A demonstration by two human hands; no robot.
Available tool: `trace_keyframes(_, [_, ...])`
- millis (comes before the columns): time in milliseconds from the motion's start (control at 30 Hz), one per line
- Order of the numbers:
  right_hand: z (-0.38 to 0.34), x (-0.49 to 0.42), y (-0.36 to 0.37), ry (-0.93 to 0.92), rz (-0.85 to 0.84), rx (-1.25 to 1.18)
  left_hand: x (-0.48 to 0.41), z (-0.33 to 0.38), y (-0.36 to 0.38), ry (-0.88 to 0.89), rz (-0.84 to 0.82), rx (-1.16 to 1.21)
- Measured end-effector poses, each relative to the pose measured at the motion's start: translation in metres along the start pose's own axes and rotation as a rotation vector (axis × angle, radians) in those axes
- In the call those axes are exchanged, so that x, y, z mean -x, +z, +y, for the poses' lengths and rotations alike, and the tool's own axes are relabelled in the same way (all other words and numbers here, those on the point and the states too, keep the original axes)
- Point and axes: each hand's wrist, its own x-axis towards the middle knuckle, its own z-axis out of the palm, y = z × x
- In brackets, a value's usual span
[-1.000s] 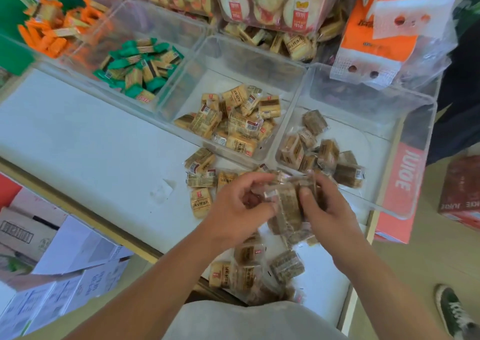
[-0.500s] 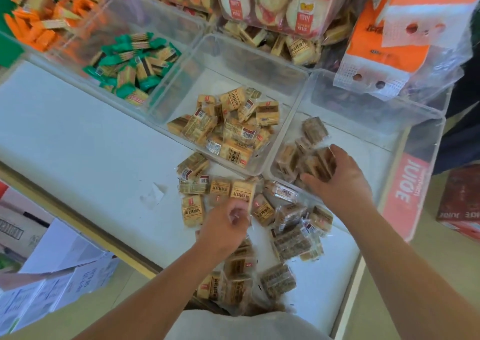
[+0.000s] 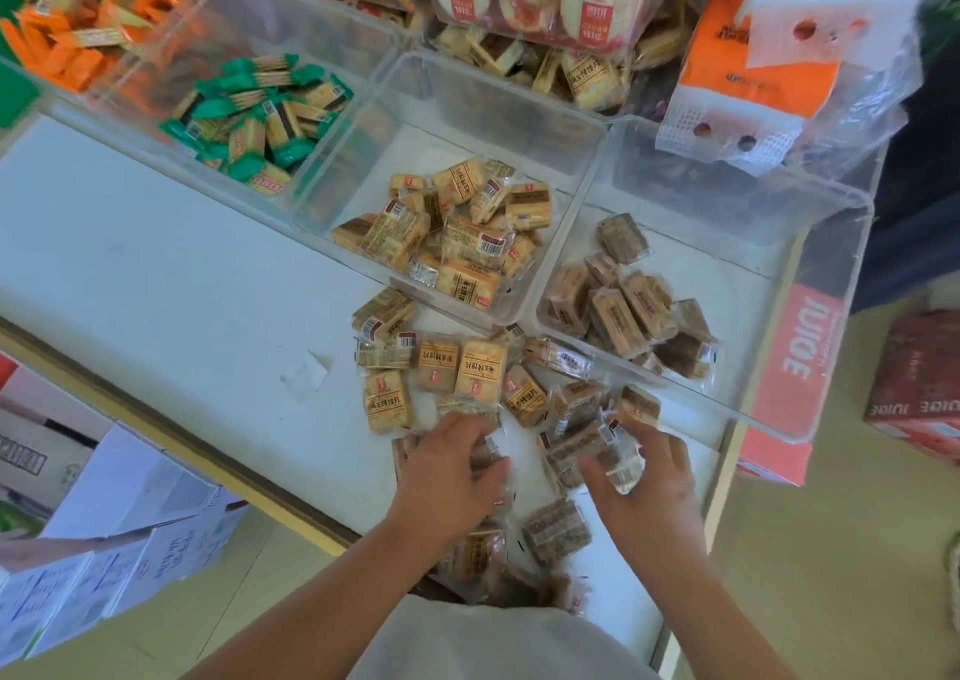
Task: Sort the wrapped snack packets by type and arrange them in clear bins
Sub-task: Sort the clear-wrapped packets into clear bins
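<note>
The sorting is partway: light packets lie in the middle bin, dark packets in the right bin, and a mixed pile waits on the table. My right hand grips a dark packet from it; my left hand curls over the pile, its hold hidden.

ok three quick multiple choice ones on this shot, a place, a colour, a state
1. The green packets lie: A in the loose pile; B in the bin left of the tan packets; C in the rightmost bin.
2. The snacks in the rightmost bin are: A orange; B green; C brown.
3. The right hand: A grips a packet at the loose pile; B lies flat and empty; C reaches into a bin.
B, their bin adjoins the tan ones; C, all brown; A, it curls round a clear wrapper.
</note>
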Motion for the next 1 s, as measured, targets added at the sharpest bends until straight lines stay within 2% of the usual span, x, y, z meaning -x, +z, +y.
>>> trace_keyframes(67, [0.008,-0.006,0.009,0.186,-0.049,-0.045,-0.017,0.021,0.010,0.101,-0.019,-0.003])
trace_keyframes(100, [0.009,-0.009,0.011,0.218,-0.065,-0.056,-0.026,0.032,0.016,0.132,-0.028,-0.020])
trace_keyframes(300, [-0.004,-0.022,0.010,0.233,-0.112,-0.147,-0.066,0.059,0.039,0.045,-0.048,-0.145])
trace_keyframes(367, [-0.014,-0.018,0.004,0.227,-0.137,-0.195,-0.063,0.058,0.033,0.015,-0.054,-0.064])
trace_keyframes(467, [-0.037,-0.006,-0.027,0.178,-0.088,-0.326,-0.041,0.056,0.007,-0.029,-0.016,0.146])
trace_keyframes(533, [-0.060,-0.006,-0.056,0.136,-0.018,-0.458,-0.024,0.059,-0.018,-0.065,0.066,0.294])
trace_keyframes(633, [-0.089,-0.031,-0.094,0.039,0.185,-0.564,-0.023,0.080,-0.051,-0.058,0.162,0.529])
trace_keyframes(700, [-0.098,-0.061,-0.104,0.019,0.280,-0.578,-0.041,0.102,-0.063,-0.004,0.230,0.579])
trace_keyframes(767, [-0.098,-0.095,-0.102,0.102,0.310,-0.615,-0.067,0.122,-0.064,-0.005,0.242,0.649])
trace_keyframes(900, [-0.092,-0.138,-0.098,0.323,0.184,-0.691,-0.110,0.138,-0.053,-0.073,0.156,0.631])
trace_keyframes(1000, [-0.082,-0.121,-0.103,0.271,0.162,-0.504,-0.106,0.126,-0.054,-0.030,0.101,0.513])
